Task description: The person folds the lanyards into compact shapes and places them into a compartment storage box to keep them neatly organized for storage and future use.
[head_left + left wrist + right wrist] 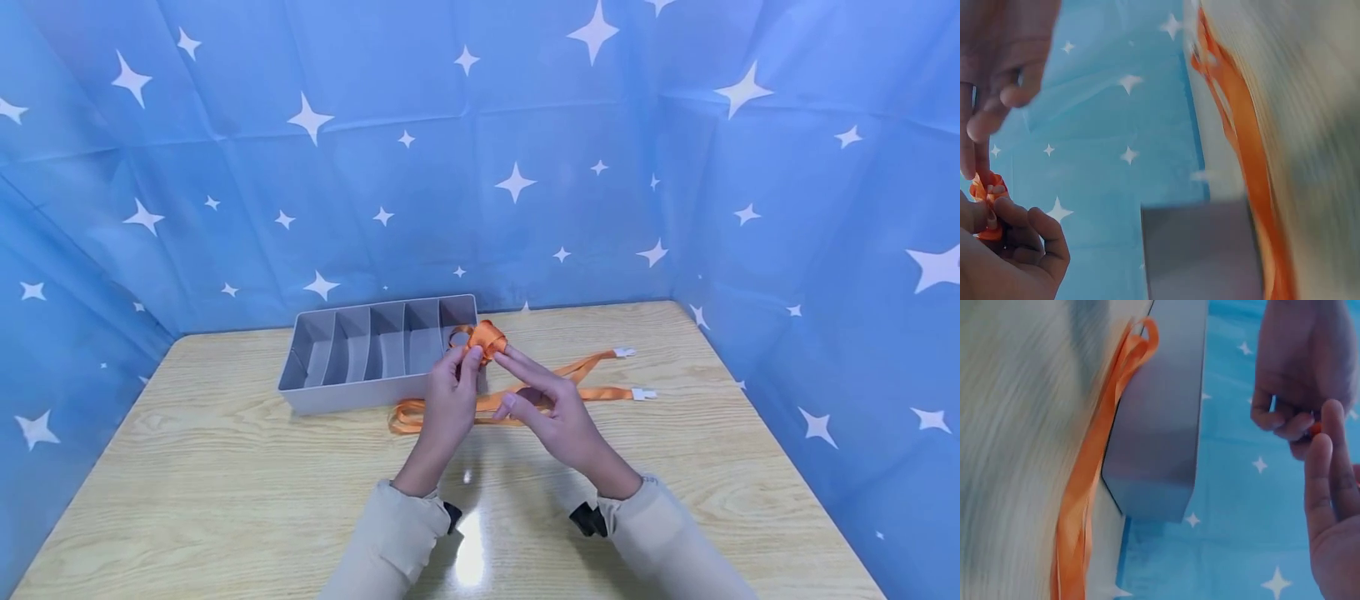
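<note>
No words, numbers, labels or brands could be read in any view. White four-pointed stars [592, 32] were printed on the blue curtain [420, 50]; the orange roll [489, 335], orange straps [607, 393], pale clips [643, 394] and grey box [360, 395] showed no legible lettering.

The left hand [452, 404] pinches a coil of orange ribbon [487, 337], and the right hand's [558, 417] straight fingers touch it. From that coil, the gray divided box [360, 393] lies toward 9 o'clock. More orange ribbon [603, 393] stretches across the wooden table [225, 483], its bend near 8 o'clock and two white clips [643, 394] between 3 and 4 o'clock. A blue starry curtain [435, 183] hangs toward 12 o'clock.
</note>
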### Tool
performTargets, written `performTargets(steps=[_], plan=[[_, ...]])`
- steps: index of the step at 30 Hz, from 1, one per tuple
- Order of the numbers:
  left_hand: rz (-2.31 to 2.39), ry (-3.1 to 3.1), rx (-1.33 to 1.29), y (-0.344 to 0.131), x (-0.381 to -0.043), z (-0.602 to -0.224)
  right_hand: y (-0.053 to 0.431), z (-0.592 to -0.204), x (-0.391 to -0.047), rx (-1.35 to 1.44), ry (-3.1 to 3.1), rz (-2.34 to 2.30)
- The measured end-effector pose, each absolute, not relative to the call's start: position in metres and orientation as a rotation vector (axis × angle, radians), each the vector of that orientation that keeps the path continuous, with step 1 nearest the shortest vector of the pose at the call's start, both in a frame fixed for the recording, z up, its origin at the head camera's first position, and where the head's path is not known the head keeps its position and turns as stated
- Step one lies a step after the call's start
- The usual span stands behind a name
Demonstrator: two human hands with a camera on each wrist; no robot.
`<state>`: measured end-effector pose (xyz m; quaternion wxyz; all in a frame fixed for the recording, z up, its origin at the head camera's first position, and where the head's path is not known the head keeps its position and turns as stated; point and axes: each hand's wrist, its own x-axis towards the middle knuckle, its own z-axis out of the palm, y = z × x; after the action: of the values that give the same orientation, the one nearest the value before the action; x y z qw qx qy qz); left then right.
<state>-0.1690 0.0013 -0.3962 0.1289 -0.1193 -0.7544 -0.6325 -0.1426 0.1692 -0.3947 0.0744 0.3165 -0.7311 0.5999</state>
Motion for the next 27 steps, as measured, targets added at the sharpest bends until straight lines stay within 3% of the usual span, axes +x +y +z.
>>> performTargets(steps=[27], plan=[[-1.315,-2.221,-0.351,-0.031,-0.185,-0.409,0.152,-0.404,-0.166,0.774,-2.225,1.813]])
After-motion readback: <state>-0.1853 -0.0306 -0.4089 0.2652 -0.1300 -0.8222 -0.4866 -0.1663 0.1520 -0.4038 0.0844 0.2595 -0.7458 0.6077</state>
